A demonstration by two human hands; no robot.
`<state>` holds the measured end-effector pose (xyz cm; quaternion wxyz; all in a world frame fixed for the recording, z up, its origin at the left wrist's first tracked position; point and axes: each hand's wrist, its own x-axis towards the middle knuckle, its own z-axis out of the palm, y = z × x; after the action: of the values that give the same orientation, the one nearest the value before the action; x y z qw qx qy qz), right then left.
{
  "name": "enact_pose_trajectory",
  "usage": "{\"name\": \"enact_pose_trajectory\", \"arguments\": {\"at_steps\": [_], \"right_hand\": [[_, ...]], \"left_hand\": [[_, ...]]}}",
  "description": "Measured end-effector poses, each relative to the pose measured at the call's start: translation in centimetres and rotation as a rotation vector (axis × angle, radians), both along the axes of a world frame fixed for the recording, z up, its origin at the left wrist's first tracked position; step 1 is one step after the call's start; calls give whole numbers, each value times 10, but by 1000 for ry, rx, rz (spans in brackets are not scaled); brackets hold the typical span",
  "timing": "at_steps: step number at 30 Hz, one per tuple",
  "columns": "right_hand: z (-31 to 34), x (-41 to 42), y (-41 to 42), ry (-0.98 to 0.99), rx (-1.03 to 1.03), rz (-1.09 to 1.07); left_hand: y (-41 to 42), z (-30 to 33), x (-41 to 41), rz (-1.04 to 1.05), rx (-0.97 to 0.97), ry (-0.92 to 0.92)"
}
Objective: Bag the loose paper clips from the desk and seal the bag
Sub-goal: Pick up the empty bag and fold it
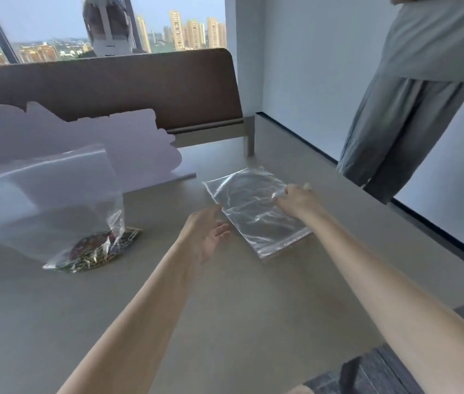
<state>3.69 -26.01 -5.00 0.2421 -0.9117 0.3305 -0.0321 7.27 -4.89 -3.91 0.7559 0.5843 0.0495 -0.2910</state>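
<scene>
Right hand [296,196] grip pinches the empty bag [256,211] flat on the table [225,308], steadying it; left hand [205,237] released beside our grip.

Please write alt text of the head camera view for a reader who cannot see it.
The right hand rests on a flat clear zip bag on the desk, the open left hand beside it. To the left lies another bag holding paper clips.

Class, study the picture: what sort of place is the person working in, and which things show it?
Probably a high-rise office: a plain desk with a brown divider panel behind it, and a window overlooking city towers.
</scene>
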Motion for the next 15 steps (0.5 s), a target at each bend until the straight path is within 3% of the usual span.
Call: {"name": "enact_pose_trajectory", "arguments": {"at_steps": [4,12,15], "right_hand": [[-10,1,-29,-17,-35,-25],[-8,-26,-61,-269,437,-139],[-11,-62,-81,-397,672,-199]], "left_hand": [[-25,-10,18,-27,69,15],[-61,-24,19,-121,368,-241],[-80,-23,-3,-170,337,-311]]}}
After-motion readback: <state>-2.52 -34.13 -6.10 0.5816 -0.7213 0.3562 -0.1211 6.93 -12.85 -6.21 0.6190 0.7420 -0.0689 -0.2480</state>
